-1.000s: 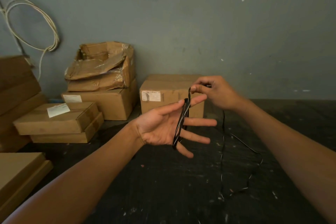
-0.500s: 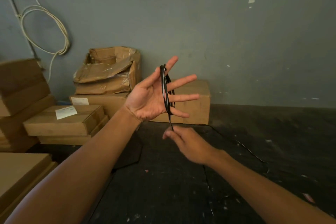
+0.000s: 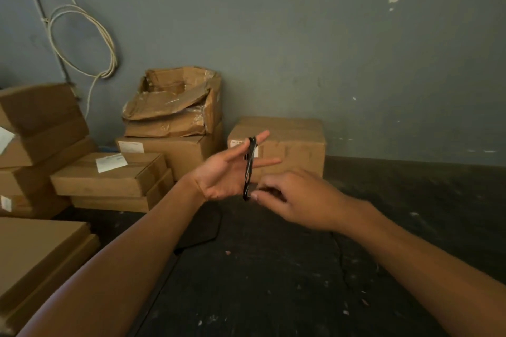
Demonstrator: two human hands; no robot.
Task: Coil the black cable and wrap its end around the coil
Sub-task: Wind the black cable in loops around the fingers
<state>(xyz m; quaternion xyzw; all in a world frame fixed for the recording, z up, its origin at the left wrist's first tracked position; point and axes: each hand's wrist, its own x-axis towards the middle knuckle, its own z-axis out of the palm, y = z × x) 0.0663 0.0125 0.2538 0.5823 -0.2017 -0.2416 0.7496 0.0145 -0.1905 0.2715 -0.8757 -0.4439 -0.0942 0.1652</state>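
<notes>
your left hand (image 3: 224, 172) is spread, with the black cable (image 3: 249, 169) already looped in several turns around its fingers. your right hand (image 3: 295, 200) pinches the cable at the coil's bottom. slack trails on the floor (image 3: 273, 268), so winding and the end wrap remain.

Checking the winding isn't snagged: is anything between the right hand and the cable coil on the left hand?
Nothing visible. The right hand has its fingertips right at the bottom of the cable coil, which is looped over the spread fingers of the left hand. The boxes sit behind, against the wall.
</notes>
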